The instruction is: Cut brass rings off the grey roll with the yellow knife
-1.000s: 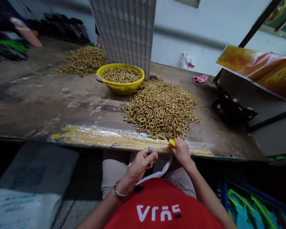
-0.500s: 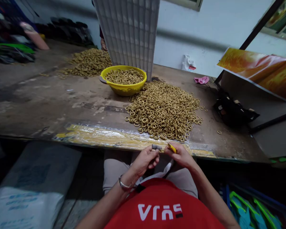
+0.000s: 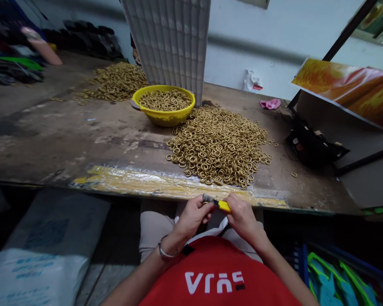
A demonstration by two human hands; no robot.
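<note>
In the head view, our right hand (image 3: 242, 216) is wrapped firmly round a yellow-handled tool (image 3: 224, 206), its dark tip at our left fingertips. Our left hand (image 3: 190, 217), a grey wrap (image 3: 207, 198) on one finger, pinches what looks like a gold ring (image 3: 205, 203) (we see only a sliver of it). We have both hands by the near edge of the table (image 3: 51, 142), just in front of a loose pile of rings (image 3: 221, 146); behind it, to the left, stands our heaped yellow bowl (image 3: 167, 120).
</note>
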